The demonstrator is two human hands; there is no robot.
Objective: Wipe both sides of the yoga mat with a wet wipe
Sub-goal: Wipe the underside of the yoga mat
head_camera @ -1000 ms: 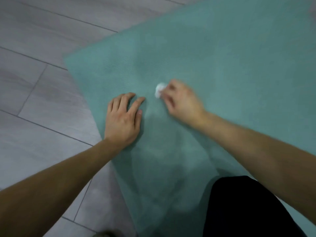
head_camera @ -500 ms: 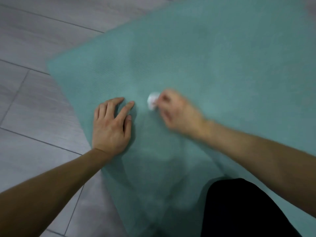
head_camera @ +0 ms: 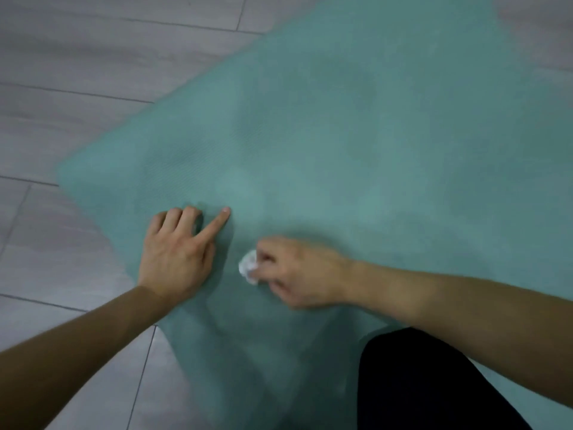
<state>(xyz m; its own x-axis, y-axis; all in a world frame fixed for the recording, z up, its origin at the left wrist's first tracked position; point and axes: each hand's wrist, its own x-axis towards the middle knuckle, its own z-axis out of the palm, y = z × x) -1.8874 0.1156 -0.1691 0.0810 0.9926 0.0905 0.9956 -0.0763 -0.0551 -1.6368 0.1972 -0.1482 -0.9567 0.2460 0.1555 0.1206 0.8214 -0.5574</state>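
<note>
Wipe [head_camera: 248, 267] had slid back toward us across the mat [head_camera: 356, 135], pinched in our right hand [head_camera: 297, 271], w/ left hand [head_camera: 176, 252] flat, fingers spread, prob. pinning the mat near its corner on the floor [head_camera: 77, 72].

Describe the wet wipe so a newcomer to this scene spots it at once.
Start at the big teal yoga mat spread on the grey floor. Near its left edge, two hands rest close together. The wet wipe is the small crumpled white ball pinched by the right hand, the only white thing on the mat.
</note>
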